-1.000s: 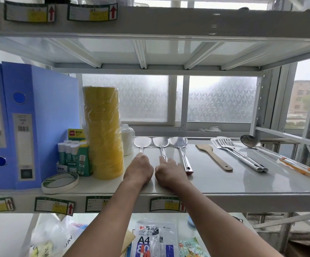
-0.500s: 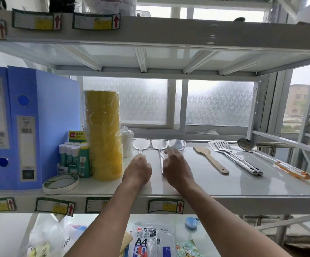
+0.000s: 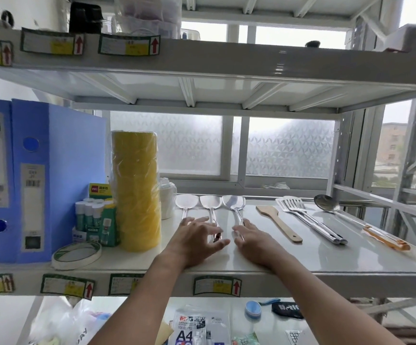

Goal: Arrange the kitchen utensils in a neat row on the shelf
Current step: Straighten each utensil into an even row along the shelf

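Three shiny steel spatulas with flat rounded blades (image 3: 210, 202) lie side by side on the glossy white metal shelf (image 3: 301, 255), blades toward the back edge, handles under both hands. The left hand (image 3: 197, 239) is spread loose over the left two handles; the right hand (image 3: 253, 241) lies flat, fingers open on the third. They're stiff, light and probably slippery on that gloss, so I'd nudge at the handles. The pale wooden spatula (image 3: 277, 222), slotted steel turner (image 3: 311, 222) and orange-handled steel ladle (image 3: 356, 220) lie angled toward the right edge.

Both hands (image 3: 197, 239) (image 3: 254, 241) forward — palms down, fingers (image 3: 216, 230) loosely spread
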